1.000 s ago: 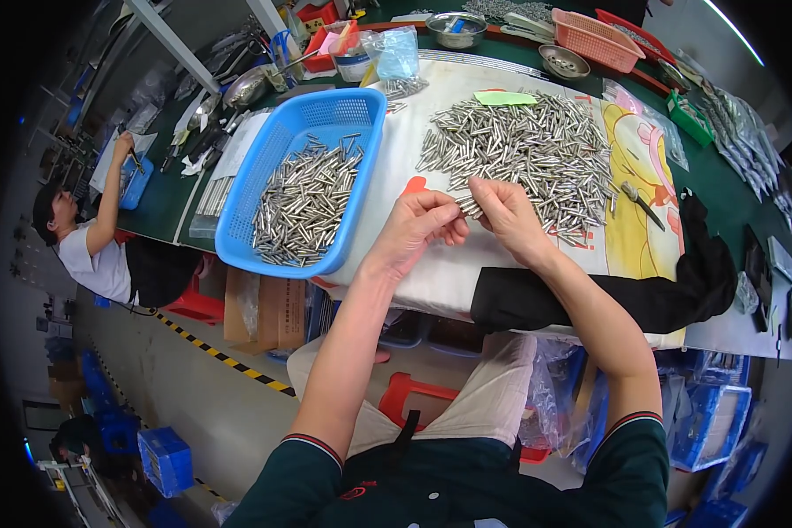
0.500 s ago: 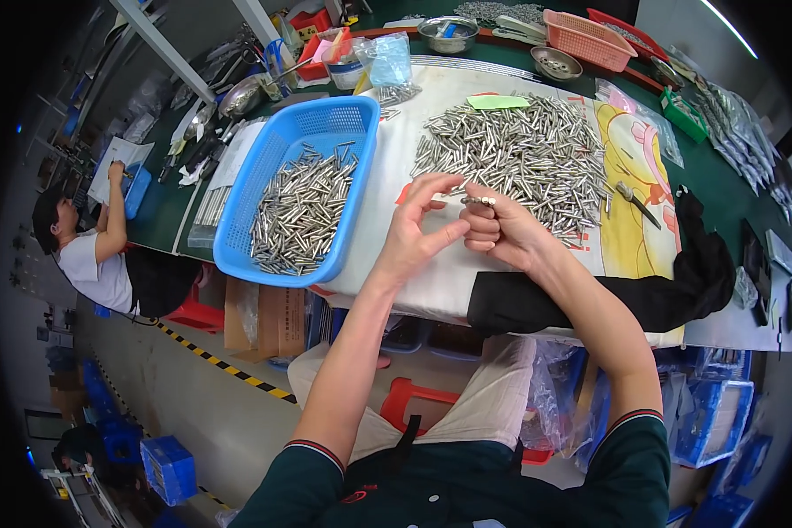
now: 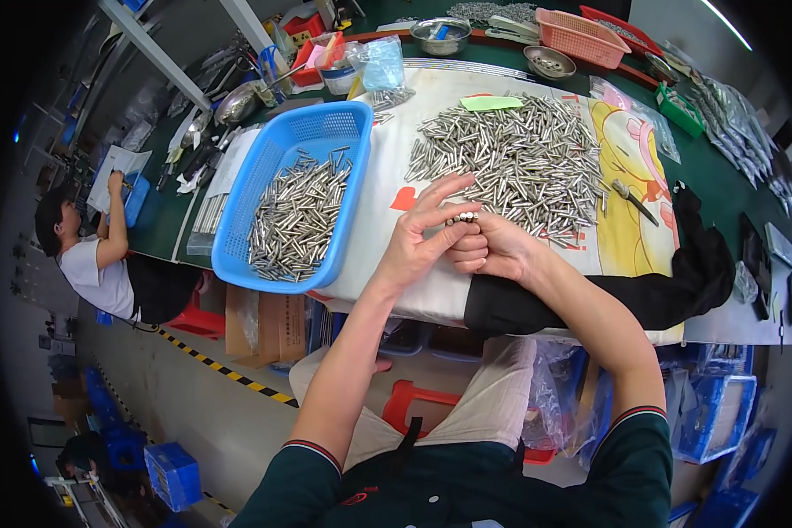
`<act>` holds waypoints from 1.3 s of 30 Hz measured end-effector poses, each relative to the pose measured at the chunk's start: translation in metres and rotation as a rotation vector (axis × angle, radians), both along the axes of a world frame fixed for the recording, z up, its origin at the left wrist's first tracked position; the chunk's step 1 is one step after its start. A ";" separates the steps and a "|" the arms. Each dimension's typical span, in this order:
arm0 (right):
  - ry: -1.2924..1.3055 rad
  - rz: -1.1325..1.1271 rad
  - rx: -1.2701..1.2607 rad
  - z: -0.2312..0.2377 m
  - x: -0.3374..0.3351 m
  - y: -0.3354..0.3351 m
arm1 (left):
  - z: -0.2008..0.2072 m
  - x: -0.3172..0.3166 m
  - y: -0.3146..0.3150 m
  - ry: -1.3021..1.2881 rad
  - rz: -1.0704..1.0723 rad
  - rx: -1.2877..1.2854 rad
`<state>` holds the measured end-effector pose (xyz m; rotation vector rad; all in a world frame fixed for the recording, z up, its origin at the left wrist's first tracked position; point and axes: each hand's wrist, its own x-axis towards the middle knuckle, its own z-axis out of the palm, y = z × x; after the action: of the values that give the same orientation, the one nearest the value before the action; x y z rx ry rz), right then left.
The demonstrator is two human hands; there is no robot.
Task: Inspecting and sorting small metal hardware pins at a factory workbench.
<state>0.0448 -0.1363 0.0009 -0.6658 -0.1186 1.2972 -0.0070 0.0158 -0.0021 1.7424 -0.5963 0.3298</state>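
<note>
Several short silvery metal pins (image 3: 464, 217) sit end-on in a row between my two hands, over the near edge of the cloth. My left hand (image 3: 415, 239) pinches them with thumb and fingers. My right hand (image 3: 495, 248) is curled round them from the other side, and its fingers hide most of their length. Just beyond the hands spreads a large heap of similar loose metal pins (image 3: 519, 163). To the left stands a blue plastic basket (image 3: 361, 158) holding another pile of metal pins (image 3: 299, 216).
A black cloth sleeve (image 3: 581, 304) lies along the near edge, under my right forearm. A dark-handled tool (image 3: 635, 202) is right of the heap, and a green slip (image 3: 491, 103) lies on it. Metal bowls (image 3: 550, 62) and a pink basket (image 3: 583, 37) stand behind. A co-worker (image 3: 97, 251) sits at left.
My hands have come together: the left fingers and thumb have closed onto the pins that the right hand held. The pins now show as a row. The view has shifted slightly.
</note>
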 end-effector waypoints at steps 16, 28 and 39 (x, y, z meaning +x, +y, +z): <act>0.027 -0.088 0.175 -0.002 0.013 -0.009 | 0.090 -0.058 0.017 -0.554 0.817 0.621; 0.012 -0.055 0.226 0.005 0.005 -0.009 | 0.086 -0.048 0.014 -0.178 0.611 0.598; -0.082 -0.068 0.096 0.003 -0.003 -0.009 | 0.037 -0.008 -0.033 -0.093 0.228 0.208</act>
<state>0.0417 -0.1449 0.0039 -0.6361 -0.2224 1.1918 -0.0148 -0.0170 0.0349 2.0097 -0.5137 0.5259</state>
